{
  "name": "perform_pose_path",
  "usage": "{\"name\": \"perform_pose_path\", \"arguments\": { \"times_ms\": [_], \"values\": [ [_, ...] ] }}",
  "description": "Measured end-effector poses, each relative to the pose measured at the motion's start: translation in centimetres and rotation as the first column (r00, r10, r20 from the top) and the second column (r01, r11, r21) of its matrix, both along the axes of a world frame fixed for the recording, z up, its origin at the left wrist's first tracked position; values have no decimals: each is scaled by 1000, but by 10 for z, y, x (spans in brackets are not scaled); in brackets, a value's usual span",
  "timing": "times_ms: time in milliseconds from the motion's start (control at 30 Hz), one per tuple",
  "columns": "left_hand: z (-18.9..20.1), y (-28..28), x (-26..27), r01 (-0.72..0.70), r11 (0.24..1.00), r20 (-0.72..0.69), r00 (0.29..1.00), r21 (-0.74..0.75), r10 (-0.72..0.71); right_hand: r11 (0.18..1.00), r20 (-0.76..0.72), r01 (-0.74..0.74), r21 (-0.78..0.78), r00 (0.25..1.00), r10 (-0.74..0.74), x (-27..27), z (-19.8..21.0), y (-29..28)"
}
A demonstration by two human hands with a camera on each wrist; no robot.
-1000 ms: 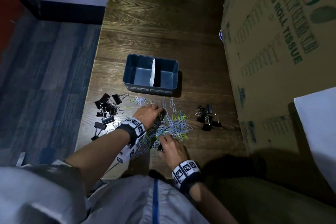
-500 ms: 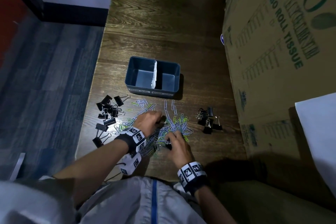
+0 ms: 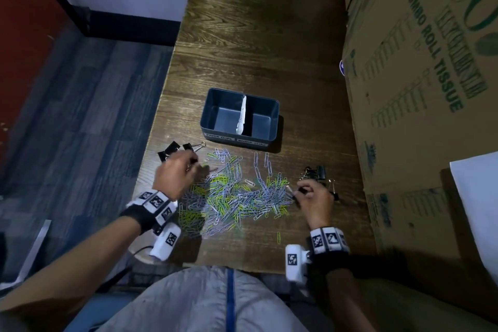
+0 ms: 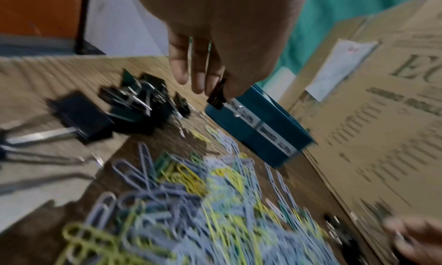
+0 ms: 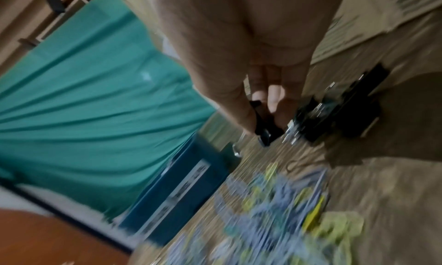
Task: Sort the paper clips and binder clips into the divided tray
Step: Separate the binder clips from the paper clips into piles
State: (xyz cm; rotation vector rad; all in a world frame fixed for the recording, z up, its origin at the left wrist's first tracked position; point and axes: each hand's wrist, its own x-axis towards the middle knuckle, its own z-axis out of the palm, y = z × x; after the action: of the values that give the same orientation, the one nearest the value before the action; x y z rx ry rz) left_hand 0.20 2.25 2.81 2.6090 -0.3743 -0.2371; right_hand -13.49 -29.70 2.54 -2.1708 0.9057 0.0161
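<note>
A blue divided tray (image 3: pixel 210 105) with a white divider stands on the wooden table; both compartments look bare. In front of it lies a spread of lilac and yellow-green paper clips (image 3: pixel 234 194). My left hand (image 3: pixel 177 175) sits at the pile's left edge and pinches a black binder clip (image 4: pixel 216 97), next to a heap of black binder clips (image 3: pixel 172 149). My right hand (image 3: pixel 312 198) is at the pile's right edge, pinching a small black binder clip (image 5: pixel 261 134), beside another small group of binder clips (image 3: pixel 316 172).
A tall cardboard box (image 3: pixel 420 83) marked JUMBO ROLL TISSUE walls off the table's right side. The table's left edge (image 3: pixel 159 121) drops to grey floor. One stray yellow-green paper clip (image 3: pixel 279 237) lies near the front edge.
Both hands have moved apart from the middle of the paper-clip pile: the left toward the left binder clips, the right toward the right ones, each now with a black binder clip.
</note>
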Motion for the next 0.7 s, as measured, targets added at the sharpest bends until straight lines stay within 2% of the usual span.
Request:
{"name": "perform_pose_path", "arguments": {
  "times_ms": [100, 200, 300, 433, 500, 600, 700],
  "values": [
    [3, 32, 23, -237, 967, -50, 969, 99, 242, 993, -49, 115, -18, 992, -116, 4, -1, -33],
    [-5, 53, 40, -303, 933, -183, 923, 193, 338, 969, -103, 238, 67, 967, -231, 7, -6, -59],
    [-17, 63, 44, -275, 950, -251, 918, 151, 306, 955, -144, 282, 93, 953, -267, 10, -12, -68],
    [-21, 64, 36, -286, 954, -263, 917, 91, 300, 970, -169, 244, -9, 955, -242, 9, -9, -66],
    [-21, 69, 30, -273, 957, -225, 930, 98, 289, 978, -121, 196, -73, 972, -204, 6, -9, -61],
    [-15, 75, 14, -193, 972, -140, 967, 133, 211, 981, -29, 105, -162, 993, -111, -5, -12, -46],
    [-7, 70, -13, -42, 993, -115, 992, 108, 55, 990, -31, 10, -142, 999, -14, -25, -15, -24]
  ]
}}
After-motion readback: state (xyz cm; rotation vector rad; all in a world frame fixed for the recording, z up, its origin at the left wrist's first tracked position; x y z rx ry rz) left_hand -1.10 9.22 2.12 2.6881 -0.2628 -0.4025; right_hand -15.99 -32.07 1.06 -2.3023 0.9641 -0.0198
